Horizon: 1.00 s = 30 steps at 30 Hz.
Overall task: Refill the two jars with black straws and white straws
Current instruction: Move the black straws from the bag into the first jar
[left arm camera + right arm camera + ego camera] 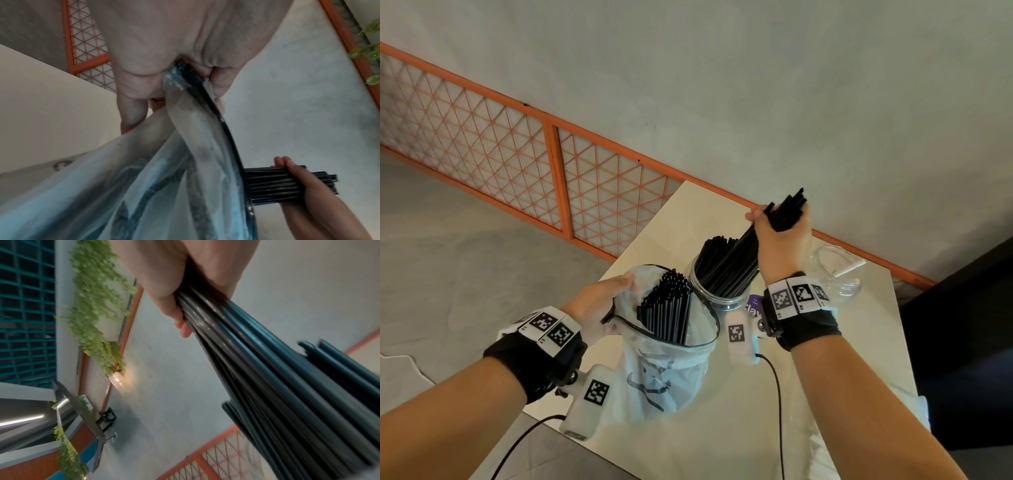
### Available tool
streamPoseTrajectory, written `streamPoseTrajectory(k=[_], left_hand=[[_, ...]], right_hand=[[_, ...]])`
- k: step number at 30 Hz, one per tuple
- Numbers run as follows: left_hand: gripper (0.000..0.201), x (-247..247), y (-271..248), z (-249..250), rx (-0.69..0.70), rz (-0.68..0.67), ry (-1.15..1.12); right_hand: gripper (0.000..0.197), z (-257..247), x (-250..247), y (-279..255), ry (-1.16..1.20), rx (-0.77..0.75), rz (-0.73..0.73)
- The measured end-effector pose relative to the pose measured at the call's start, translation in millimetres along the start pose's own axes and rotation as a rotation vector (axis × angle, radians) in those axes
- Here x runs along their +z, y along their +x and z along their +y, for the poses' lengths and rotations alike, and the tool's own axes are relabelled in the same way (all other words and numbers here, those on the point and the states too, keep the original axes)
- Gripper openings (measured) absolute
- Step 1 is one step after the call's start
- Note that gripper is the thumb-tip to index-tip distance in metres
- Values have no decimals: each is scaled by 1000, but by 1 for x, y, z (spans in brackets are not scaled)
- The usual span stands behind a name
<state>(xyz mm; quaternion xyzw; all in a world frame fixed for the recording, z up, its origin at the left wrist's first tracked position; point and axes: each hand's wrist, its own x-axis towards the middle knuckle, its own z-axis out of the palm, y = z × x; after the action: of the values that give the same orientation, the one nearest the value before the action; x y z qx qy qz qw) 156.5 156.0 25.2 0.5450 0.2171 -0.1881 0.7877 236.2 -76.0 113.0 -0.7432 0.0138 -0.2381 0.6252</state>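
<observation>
My right hand (779,233) grips a bundle of black straws (743,255) near its top; the lower ends stand inside a clear jar (717,298) that holds more black straws. The same bundle (267,369) fills the right wrist view, and the hand (308,186) holding the straws (267,185) shows in the left wrist view. My left hand (602,294) pinches the rim of a clear plastic bag (664,373) with black straws (666,308) standing in it. The left hand's fingers (144,81) clamp the bag's dark edge (205,104). A second clear jar (839,270) at the right holds a few white straws (851,267).
The cream table (688,212) ends close to the left of the bag. An orange lattice railing (517,150) runs behind it. Camera cables (777,394) trail across the table toward me. A purple-labelled item (753,306) sits behind my right wrist.
</observation>
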Motion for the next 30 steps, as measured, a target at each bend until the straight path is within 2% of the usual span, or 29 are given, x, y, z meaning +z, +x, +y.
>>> streamPoseTrajectory(k=[4, 6, 9, 11, 13, 17, 20, 23, 27, 30], left_hand=[[24, 1, -2, 1, -12, -19, 35], [23, 0, -3, 2, -20, -36, 47], [23, -3, -4, 2, -18, -41, 58], [28, -3, -5, 2, -11, -34, 60], [35, -3, -6, 2, -7, -30, 57], [47, -5, -5, 1, -11, -17, 45], [39, -5, -4, 0, -6, -15, 30], [28, -4, -2, 1, -7, -12, 23], [26, -3, -2, 2, -22, -40, 18], [27, -4, -2, 2, -27, -43, 15]], right_hand=[[32, 26, 9, -13, 59, 167, -79], [37, 37, 8, -17, 74, 278, -165], [20, 46, 5, -21, 116, 337, -272], [14, 50, 2, -20, 34, 255, -291], [20, 55, -2, -20, -151, 131, -301], [49, 59, -10, -27, -222, -60, -257], [42, 62, -12, -30, -347, -179, -325], [36, 69, -14, -34, -495, -233, -441], [59, 85, -18, -39, -846, -375, -461], [65, 97, -19, -43, -934, -404, -547]])
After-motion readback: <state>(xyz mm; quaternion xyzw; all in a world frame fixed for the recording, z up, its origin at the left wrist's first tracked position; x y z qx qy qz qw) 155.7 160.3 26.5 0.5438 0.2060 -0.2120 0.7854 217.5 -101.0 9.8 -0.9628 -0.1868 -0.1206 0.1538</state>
